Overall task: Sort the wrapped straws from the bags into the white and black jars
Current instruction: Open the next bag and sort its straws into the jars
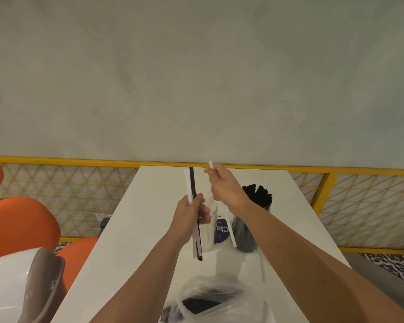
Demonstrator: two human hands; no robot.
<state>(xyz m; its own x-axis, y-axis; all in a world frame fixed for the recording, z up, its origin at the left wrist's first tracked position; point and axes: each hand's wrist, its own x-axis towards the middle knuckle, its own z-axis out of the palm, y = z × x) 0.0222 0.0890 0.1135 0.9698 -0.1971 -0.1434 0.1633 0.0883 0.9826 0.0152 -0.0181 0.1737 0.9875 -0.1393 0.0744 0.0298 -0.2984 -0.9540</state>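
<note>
Fingers [210, 171] of the right hand [224, 186] pinch a white straw [231, 236] near its top, and its lower end hangs in front of the two jars. The left hand [191, 214] curls its fingers round a pair of straws [189, 183], one white and one black, held upright before the white jar [211, 231], whose pale contents are hard to make out. The black jar [244, 236] is packed with black straws [258, 194]. Nearer, a bag [219, 287] on the table [135, 217] holds dark straws.
</note>
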